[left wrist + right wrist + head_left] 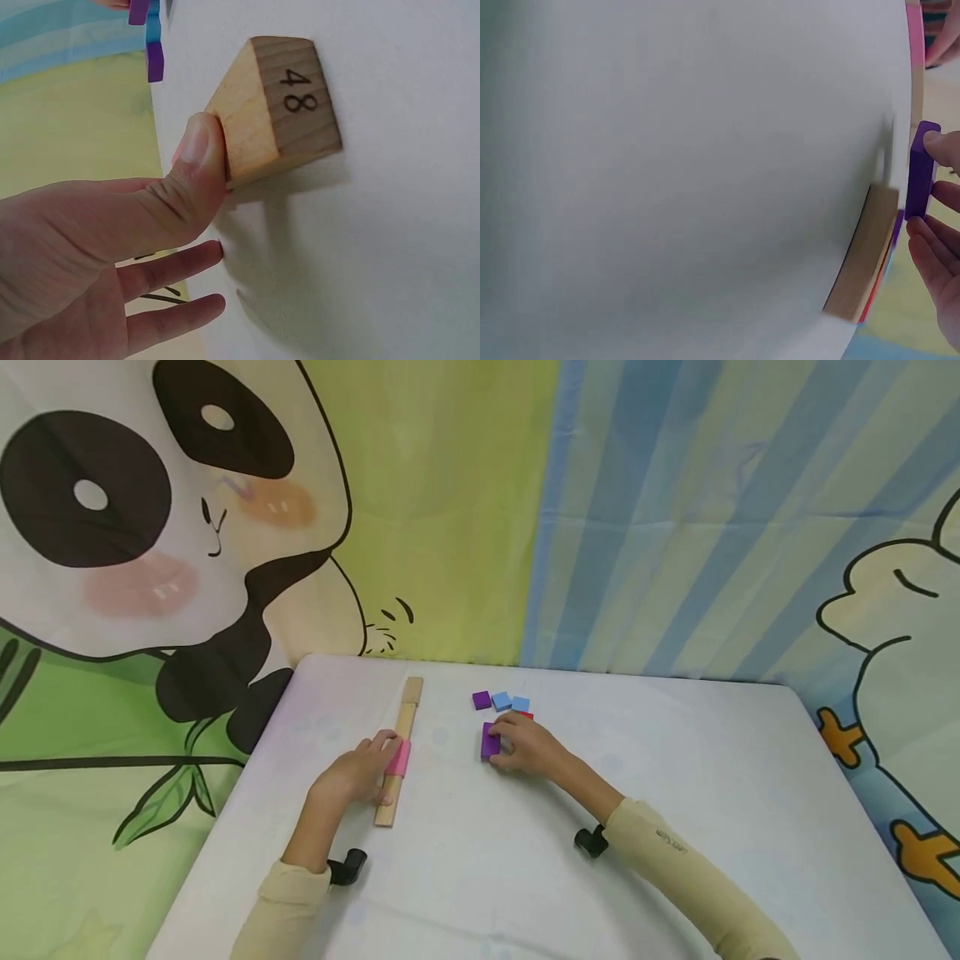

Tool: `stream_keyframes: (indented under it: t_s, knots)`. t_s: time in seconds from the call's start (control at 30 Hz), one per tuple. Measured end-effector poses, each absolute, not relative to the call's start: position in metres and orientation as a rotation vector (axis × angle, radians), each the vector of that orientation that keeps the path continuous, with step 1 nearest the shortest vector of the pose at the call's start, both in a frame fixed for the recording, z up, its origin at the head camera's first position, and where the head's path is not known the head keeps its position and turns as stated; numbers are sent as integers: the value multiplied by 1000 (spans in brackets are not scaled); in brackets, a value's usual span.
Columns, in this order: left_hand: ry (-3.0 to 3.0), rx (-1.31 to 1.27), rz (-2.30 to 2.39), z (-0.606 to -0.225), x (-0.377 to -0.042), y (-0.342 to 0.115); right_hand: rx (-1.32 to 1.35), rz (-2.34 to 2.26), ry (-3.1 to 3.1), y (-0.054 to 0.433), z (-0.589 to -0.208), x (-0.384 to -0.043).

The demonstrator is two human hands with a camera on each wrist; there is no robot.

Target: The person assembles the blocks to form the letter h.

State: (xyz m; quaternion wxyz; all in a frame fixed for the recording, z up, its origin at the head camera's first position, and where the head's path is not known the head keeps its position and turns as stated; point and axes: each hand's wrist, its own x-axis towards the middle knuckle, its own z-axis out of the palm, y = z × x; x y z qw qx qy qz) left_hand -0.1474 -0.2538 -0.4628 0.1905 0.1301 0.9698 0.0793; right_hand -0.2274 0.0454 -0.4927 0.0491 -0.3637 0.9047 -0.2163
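My left hand point(360, 772) holds a long wooden bar point(385, 814) lying on the table, its thumb against the bar's side. Around the bar's middle sits a pink piece point(398, 760), partly under the fingers. The left wrist view shows the bar's end face point(298, 97), marked 48, with some fingers stretched out beside it. My right hand point(525, 743) pinches a purple block point(920, 176) between thumb and fingers. A plain wooden block point(864, 251) lies close by in the right wrist view; the right hand hides it in the head view.
Behind the right hand are a small purple block point(481, 700), two light blue blocks point(501, 701) and a mostly hidden red block point(527, 716). The white table point(720, 777) ends at a printed curtain point(442, 510) with a panda on it.
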Motion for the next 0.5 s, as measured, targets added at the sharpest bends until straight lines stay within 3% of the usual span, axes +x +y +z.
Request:
stream_keyframes:
  t_s: [0.5]
  knots:
    - [2714, 345, 232, -466, -151, -256, -1241, -692, 2661, 24, -486, -191]
